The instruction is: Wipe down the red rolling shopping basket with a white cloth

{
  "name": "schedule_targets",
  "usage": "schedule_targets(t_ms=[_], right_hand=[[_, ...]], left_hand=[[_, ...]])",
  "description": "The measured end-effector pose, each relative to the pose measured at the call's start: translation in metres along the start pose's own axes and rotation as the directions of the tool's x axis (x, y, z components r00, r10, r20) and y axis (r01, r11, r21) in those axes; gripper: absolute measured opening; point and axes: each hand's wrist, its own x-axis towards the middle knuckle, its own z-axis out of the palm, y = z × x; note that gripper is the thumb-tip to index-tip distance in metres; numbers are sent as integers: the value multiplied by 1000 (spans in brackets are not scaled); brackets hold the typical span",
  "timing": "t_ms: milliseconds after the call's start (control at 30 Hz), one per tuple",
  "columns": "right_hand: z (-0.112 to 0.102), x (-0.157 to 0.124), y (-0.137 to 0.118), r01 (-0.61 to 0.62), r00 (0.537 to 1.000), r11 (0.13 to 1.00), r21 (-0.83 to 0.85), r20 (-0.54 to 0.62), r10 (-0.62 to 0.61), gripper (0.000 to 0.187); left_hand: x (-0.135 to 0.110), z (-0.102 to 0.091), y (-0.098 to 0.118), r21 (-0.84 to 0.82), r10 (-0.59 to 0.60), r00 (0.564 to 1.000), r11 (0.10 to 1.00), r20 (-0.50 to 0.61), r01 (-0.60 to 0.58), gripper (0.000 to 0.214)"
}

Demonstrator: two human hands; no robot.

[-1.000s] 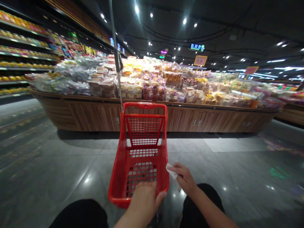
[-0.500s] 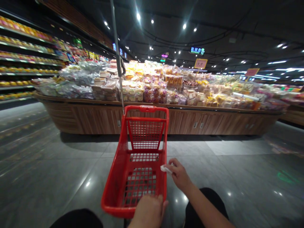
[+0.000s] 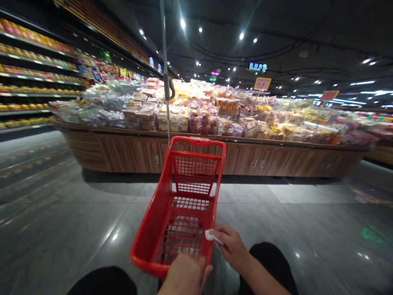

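Observation:
A red plastic shopping basket point(image 3: 159, 217) with a mesh floor and walls stands on wheels in front of me, and a thin metal pole point(image 3: 165, 69) rises from its far end. My left hand point(image 3: 184, 273) is shut over the basket's near rim. My right hand point(image 3: 232, 246) pinches a small white paper slip point(image 3: 212, 236) between its fingers, just beside the basket's right rim. The basket holds nothing that I can see.
A long wood-sided display point(image 3: 196, 157) piled with packaged baked goods stands ahead on a polished grey floor point(image 3: 76, 213). Stocked shelves point(image 3: 37, 78) line the left, a yellow price sign point(image 3: 262, 84) stands above the display, and my black-clad knees point(image 3: 270, 262) show below.
The basket and view have shifted slightly right, with the basket's near end swung left. My right hand has dropped a little, and the white slip shows less than a second ago.

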Motion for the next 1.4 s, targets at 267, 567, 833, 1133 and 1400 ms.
schedule_targets(t_ms=[267, 567, 833, 1133, 1400], right_hand=[[-12, 30, 30, -29, 994, 987, -156, -108, 12, 33], [-4, -1, 14, 93, 995, 988, -122, 41, -88, 45], [-17, 28, 42, -65, 990, 969, -238, -140, 32, 37], [4, -15, -7, 200, 965, 979, -51, 181, -188, 39], [-5, 11, 17, 61, 995, 979, -193, -63, -75, 35]], left_hand=[[-7, 5, -9, -22, 32, 997, 999, -64, -33, 42], [-6, 0, -10, -38, 45, 997, 998, -67, -48, 45], [-6, -3, -14, -63, 36, 997, 997, -69, -40, 43], [-9, 1, -22, -68, 79, 994, 994, -80, -84, 42], [-9, 3, -24, -49, 3, 998, 999, -65, -7, 35]])
